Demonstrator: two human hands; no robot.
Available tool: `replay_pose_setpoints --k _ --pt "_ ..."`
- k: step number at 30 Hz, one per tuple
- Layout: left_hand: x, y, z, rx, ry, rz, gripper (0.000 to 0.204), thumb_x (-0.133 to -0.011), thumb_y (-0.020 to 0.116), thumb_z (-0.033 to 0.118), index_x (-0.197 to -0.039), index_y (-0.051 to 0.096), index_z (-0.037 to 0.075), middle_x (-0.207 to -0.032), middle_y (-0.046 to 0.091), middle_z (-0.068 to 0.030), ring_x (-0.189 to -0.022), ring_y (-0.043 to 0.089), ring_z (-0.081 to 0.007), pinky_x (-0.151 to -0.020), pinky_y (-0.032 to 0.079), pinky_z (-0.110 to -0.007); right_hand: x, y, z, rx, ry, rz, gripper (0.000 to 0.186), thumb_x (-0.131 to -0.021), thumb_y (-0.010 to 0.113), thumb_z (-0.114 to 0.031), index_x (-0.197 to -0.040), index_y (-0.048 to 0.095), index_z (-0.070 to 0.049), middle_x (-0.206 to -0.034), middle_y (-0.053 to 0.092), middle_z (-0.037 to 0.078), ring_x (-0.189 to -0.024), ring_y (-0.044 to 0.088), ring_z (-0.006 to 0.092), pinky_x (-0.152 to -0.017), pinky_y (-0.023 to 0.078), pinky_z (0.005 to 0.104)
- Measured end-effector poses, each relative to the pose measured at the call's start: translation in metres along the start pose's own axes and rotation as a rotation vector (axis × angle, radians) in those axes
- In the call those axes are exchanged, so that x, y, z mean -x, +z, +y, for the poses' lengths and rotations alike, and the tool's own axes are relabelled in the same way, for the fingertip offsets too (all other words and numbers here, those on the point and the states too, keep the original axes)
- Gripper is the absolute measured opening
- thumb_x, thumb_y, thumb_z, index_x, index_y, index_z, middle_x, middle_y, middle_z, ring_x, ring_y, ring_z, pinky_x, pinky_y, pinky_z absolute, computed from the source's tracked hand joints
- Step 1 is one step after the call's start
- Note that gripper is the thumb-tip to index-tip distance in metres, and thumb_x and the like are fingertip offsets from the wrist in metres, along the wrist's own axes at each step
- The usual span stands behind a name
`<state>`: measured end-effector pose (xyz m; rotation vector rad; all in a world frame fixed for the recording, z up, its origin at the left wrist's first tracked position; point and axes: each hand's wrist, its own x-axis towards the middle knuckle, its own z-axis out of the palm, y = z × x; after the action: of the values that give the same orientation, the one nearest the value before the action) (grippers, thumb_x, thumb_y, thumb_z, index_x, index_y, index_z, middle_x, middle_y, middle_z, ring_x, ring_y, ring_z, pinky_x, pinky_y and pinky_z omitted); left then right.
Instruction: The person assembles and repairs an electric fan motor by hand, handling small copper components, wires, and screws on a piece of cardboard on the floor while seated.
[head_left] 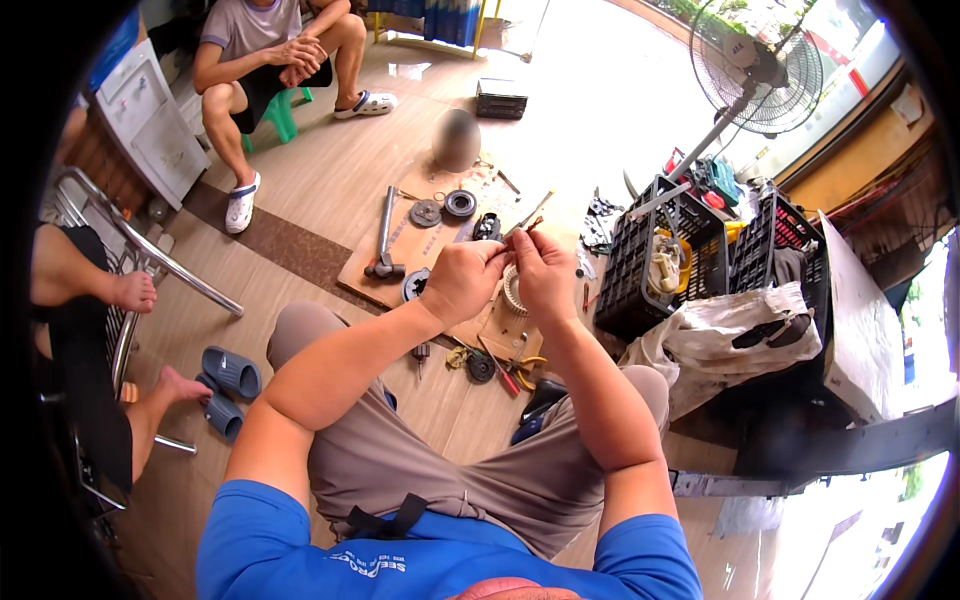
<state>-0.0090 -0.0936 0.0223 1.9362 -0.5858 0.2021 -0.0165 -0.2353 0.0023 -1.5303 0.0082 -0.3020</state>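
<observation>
My left hand (pixel 463 280) and my right hand (pixel 545 278) meet in front of me, raised over a cardboard sheet (pixel 368 250). Their fingertips are pinched together around thin reddish-brown strands (pixel 534 224) that look like wire; the fingers hide most of them. Below and between the hands shows part of a pale ribbed ring (pixel 514 292). A hammer (pixel 386 240) lies on the cardboard left of my hands. Beyond them sit a flat grey disc (pixel 426 212), a dark ring-shaped part (pixel 460 204) and a black part (pixel 487 226).
Pliers with yellow handles (pixel 528 372) and a red-handled tool (pixel 500 372) lie between my knees. Black crates (pixel 640 270) stand at right, beside a fan (pixel 755 65). Blue slippers (pixel 232 372) and two seated people's legs are at left. A black box (pixel 501 98) stands farther off.
</observation>
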Motion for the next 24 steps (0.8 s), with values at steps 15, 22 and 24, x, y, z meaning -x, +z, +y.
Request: replay_pose_setpoints --k 15,22,24 --pt "-0.013 -0.031 -0.021 1.155 -0.609 -0.585 0.02 -0.098 0.058 0.021 -0.1 0.063 0.002 -0.077 0.068 -0.0069 -0.061 0.066 -0.0174 -0.057 0.057 -0.031 0.011 -0.011 -0.028 -0.231 0.047 -0.188 0.019 -0.1 0.055 -0.014 -0.097 0.065 0.002 -0.084 0.063 -0.001 -0.073 0.053 0.0056 -0.067 0.045 0.0209" --pt "-0.009 -0.022 -0.014 0.541 -0.299 -0.423 0.011 -0.095 0.058 0.01 -0.092 0.064 0.001 -0.074 0.066 -0.0067 -0.061 0.065 -0.0184 -0.056 0.052 -0.03 0.01 -0.01 -0.021 -0.128 0.114 -0.119 0.021 -0.1 0.056 -0.015 -0.093 0.067 0.001 -0.079 0.063 -0.002 -0.072 0.053 0.0065 -0.065 0.044 0.022" --pt "-0.004 -0.011 -0.017 0.115 0.052 -0.229 0.009 -0.092 0.058 0.006 -0.088 0.064 0.001 -0.073 0.066 -0.009 -0.062 0.065 -0.0218 -0.056 0.051 -0.033 0.007 -0.009 -0.012 -0.018 0.095 -0.07 0.021 -0.099 0.056 -0.015 -0.092 0.067 0.002 -0.077 0.063 -0.001 -0.071 0.052 0.0067 -0.064 0.044 0.0233"
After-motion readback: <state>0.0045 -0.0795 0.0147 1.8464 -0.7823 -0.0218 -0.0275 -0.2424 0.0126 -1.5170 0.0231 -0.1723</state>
